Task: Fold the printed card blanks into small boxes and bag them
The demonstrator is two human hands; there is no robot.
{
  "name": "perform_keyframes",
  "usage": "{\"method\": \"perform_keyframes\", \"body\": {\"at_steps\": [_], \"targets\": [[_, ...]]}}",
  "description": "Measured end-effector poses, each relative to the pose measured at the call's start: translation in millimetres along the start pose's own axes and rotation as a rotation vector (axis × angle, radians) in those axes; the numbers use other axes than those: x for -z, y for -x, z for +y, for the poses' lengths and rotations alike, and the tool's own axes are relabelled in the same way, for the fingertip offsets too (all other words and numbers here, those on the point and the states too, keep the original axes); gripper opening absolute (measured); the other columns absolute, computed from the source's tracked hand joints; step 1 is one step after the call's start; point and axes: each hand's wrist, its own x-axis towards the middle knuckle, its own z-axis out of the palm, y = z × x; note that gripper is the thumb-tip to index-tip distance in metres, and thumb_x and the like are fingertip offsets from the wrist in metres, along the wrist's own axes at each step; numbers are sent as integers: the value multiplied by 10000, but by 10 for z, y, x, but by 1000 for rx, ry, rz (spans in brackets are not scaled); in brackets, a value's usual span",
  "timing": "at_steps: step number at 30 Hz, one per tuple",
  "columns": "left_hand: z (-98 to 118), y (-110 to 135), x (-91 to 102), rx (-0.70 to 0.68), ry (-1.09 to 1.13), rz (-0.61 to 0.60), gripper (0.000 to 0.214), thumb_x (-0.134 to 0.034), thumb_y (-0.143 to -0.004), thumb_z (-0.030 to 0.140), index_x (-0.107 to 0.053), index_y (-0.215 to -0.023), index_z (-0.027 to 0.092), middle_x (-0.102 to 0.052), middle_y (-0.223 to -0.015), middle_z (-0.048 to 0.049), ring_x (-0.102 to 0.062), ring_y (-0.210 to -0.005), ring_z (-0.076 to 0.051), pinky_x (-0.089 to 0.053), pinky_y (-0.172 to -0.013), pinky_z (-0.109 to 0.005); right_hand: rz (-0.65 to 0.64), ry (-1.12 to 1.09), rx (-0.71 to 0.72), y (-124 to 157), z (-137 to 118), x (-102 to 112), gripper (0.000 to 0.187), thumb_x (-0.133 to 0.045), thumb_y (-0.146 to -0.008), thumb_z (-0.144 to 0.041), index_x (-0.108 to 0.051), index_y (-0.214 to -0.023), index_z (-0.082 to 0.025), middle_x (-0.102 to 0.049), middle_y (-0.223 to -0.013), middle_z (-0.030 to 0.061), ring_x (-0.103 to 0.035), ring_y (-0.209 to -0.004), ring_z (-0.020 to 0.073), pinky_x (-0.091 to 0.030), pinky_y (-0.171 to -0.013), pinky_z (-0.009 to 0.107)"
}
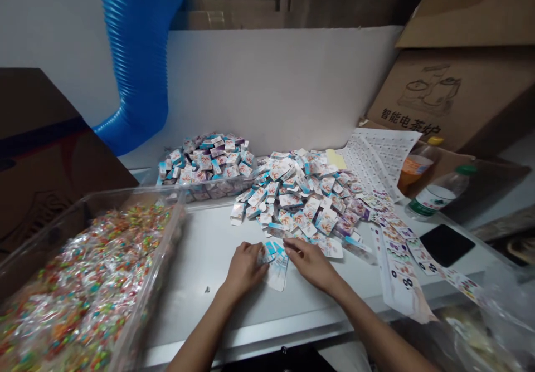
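Both my hands rest on a white table (209, 283) in front of me. My left hand (244, 267) is closed on a small flat carton (276, 266), white with blue and orange print. My right hand (310, 262) pinches the same carton at its upper edge. Just beyond my fingers spreads a loose heap of small flat cartons (307, 199) of the same kind. Farther back on the left, a clear tray (209, 166) is piled with more of these little boxes.
A clear plastic bin (167, 233) full of colourful wrapped candies stands at the left. Sticker sheets (382, 157) and strips (403, 272) lie at the right, with two bottles (434, 194), a black phone (446, 244) and cardboard boxes (460, 93) behind. A blue ribbed hose (137, 54) hangs at the back left.
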Motion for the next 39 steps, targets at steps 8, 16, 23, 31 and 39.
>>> {"method": "perform_keyframes", "body": {"at_steps": [8, 16, 23, 31, 39], "targets": [[224, 95, 219, -61, 212, -8, 262, -455, -845, 271, -563, -1071, 195, -656, -993, -56, -598, -890, -199, -472, -796, -340, -143, 123, 101, -21, -110, 14, 252, -464, -841, -303, -653, -718, -192, -620, -645, 1, -533, -638, 150, -392, -614, 250], [351, 117, 102, -218, -191, 121, 581, -591, -687, 199, -386, -1226, 128, -597, -1129, -143, -552, -1014, -268, -363, -964, -512, -293, -187, -147, -37, -89, -65, 196, -480, -790, -298, -575, -685, -164, -530, -564, -35, -505, -540, 118, -344, -504, 205], [413, 176, 95, -262, -109, 80, 562, -518, -640, 102, -411, -1185, 185, -637, -1044, -89, -588, -950, -238, -294, -1012, -557, -224, 138, 1, -70, -195, -29, 143, -522, -691, -167, -664, -684, -178, -576, -559, -29, -470, -532, 116, -302, -499, 207], [436, 275, 36, -98, 294, 64, 540, -459, -775, 89, -362, -1285, 236, -534, -1205, -76, -528, -1082, -177, -461, -909, -333, -203, -147, -35, -33, -221, 36, 205, -529, -780, -256, -680, -899, -186, -640, -712, -3, -555, -675, 156, -407, -612, 243], [438, 245, -212, -49, 229, 401, 381, -484, -796, 127, -434, -1168, 195, -537, -1161, -102, -519, -1090, -200, -468, -899, -368, -43, -793, -201, 232, -224, -269, 359, -609, -770, -363, -617, -1090, -201, -654, -1037, 49, -564, -1017, 218, -399, -924, 361]]}}
